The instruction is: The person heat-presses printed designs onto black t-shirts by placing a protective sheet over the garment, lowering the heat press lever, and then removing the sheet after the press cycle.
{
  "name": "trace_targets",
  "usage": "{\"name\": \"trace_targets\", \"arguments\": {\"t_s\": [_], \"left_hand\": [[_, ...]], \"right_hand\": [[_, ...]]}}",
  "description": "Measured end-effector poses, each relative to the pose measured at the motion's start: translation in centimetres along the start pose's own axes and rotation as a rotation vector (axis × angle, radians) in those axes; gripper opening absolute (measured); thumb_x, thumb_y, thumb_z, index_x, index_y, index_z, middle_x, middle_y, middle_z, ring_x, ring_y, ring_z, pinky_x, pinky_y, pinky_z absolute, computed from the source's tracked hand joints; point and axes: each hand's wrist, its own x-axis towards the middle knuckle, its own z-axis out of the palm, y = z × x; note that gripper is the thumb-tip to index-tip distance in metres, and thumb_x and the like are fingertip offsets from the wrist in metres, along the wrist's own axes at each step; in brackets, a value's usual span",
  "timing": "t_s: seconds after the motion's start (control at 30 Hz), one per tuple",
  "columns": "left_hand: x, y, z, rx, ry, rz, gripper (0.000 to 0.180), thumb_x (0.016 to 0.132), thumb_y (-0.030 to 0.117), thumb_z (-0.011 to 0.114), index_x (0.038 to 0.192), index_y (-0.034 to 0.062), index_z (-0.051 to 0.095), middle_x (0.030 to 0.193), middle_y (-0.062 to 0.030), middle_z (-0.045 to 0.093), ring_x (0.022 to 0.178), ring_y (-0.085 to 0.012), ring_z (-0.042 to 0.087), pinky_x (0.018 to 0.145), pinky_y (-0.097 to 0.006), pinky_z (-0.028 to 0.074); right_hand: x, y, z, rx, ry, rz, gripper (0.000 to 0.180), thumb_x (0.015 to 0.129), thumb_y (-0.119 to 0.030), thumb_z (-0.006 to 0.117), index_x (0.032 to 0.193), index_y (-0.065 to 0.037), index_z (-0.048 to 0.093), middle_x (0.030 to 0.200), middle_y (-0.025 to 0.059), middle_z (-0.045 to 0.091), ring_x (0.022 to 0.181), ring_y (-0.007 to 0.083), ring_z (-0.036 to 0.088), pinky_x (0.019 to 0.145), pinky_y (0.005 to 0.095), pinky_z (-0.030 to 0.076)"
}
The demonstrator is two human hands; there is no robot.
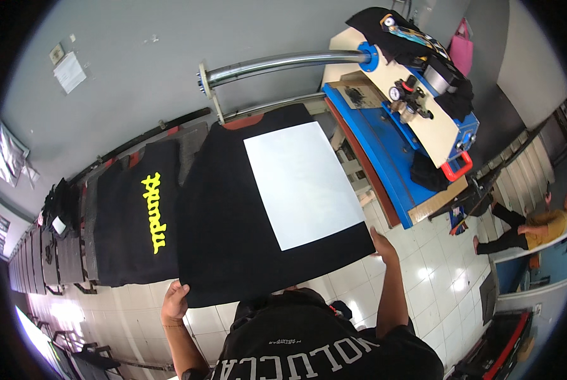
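A black shirt point(223, 209) lies spread out in front of me, its hem toward my body. On its right half rests a large blank white sheet point(305, 183), slightly turned. My left hand point(174, 299) is closed on the near left corner of the hem, thumb on top. At the near right corner, my right hand point(385, 247) grips the hem with the thumb up and the other fingers mostly hidden. The sheet is touched by neither hand. Beyond the shirt's neck, a reddish board point(244, 122) shows.
To the left lies another black shirt point(122, 221) with yellow lettering, then a row of boards point(33, 253). A blue and cream press machine point(385, 158) with a red handle point(459, 167) stands right; its metal cylinder point(283, 66) reaches across behind. A person point(540, 231) is far right.
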Motion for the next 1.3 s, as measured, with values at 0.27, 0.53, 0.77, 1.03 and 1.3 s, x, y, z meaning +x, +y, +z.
{"name": "trace_targets", "arguments": {"t_s": [0.27, 0.53, 0.77, 1.03, 1.3], "left_hand": [[2.3, 1.2, 0.4, -0.109, -0.072, 0.118, 0.016, 0.09, 0.009, 0.061, 0.102, -0.0002, 0.067, 0.105, -0.007, 0.069, 0.098, -0.0157, 0.064, 0.09, -0.029, 0.048], [4.0, 10.1, -2.9, -0.491, 0.219, 0.715, 0.044, 0.092, 0.033, 0.055, 0.12, -0.0011, 0.06, 0.119, -0.0137, 0.063, 0.109, -0.0252, 0.06, 0.096, -0.038, 0.046], [-1.9, 34.6, -15.0, -0.373, 0.121, 1.034, 0.029, 0.099, 0.028, 0.053, 0.113, 0.004, 0.061, 0.105, -0.012, 0.065, 0.102, -0.0254, 0.059, 0.095, -0.042, 0.048], [8.8, 45.5, -35.0, -0.116, 0.657, 0.653, 0.038, 0.092, 0.027, 0.063, 0.123, 0.0065, 0.055, 0.118, -0.0078, 0.055, 0.102, -0.0241, 0.053, 0.094, -0.046, 0.046], [4.4, 54.0, -39.6, -0.059, 0.424, 0.973, 0.016, 0.096, 0.026, 0.059, 0.1, 0.0105, 0.061, 0.098, -0.0021, 0.063, 0.09, -0.0132, 0.058, 0.086, -0.035, 0.045]], "right_hand": [[-2.1, -0.2, -3.4, 0.132, 0.136, -0.213, 0.041, 0.088, -0.04, 0.068, 0.106, -0.003, 0.062, 0.092, 0.0037, 0.062, 0.07, 0.0117, 0.053, 0.05, 0.0222, 0.037], [-11.5, -17.8, 0.5, 0.939, -0.008, -1.067, 0.054, 0.095, -0.03, 0.057, 0.138, -0.001, 0.045, 0.132, 0.0156, 0.055, 0.118, 0.0297, 0.056, 0.1, 0.0433, 0.047], [-22.7, -42.9, 18.8, 0.826, -0.432, -1.362, 0.026, 0.095, -0.022, 0.061, 0.112, -0.002, 0.063, 0.111, 0.01, 0.067, 0.105, 0.0235, 0.062, 0.096, 0.0388, 0.046], [-10.3, -53.6, 42.9, 0.48, -0.263, -0.953, 0.027, 0.093, -0.027, 0.065, 0.107, -0.006, 0.058, 0.102, 0.0066, 0.059, 0.096, 0.0208, 0.056, 0.09, 0.0426, 0.048], [-18.9, -54.5, 48.3, 0.71, -0.389, -1.367, 0.017, 0.095, -0.023, 0.062, 0.098, -0.006, 0.062, 0.098, 0.0055, 0.063, 0.094, 0.0166, 0.058, 0.089, 0.0338, 0.042]]}}
